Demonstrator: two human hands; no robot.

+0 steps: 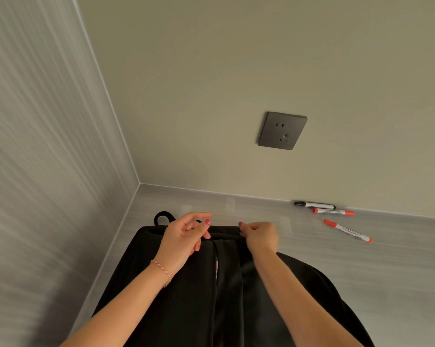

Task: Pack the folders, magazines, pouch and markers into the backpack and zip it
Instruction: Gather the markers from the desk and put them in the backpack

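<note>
- A black backpack (186,291) is stood near the surface's back-left corner; it is judged soft and best gripped by its top edge.
- Its top is pinched by the right hand (260,236); the left hand (186,236) hovers half-curled, holding nothing.
- Three markers (332,211) lie unpacked by the back edge.

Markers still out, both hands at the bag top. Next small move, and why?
Probably send the right hand to the nearest red marker. Three markers lie outside the black backpack: it, another red marker and the black marker. The backpack's opening looks unzipped.
</note>
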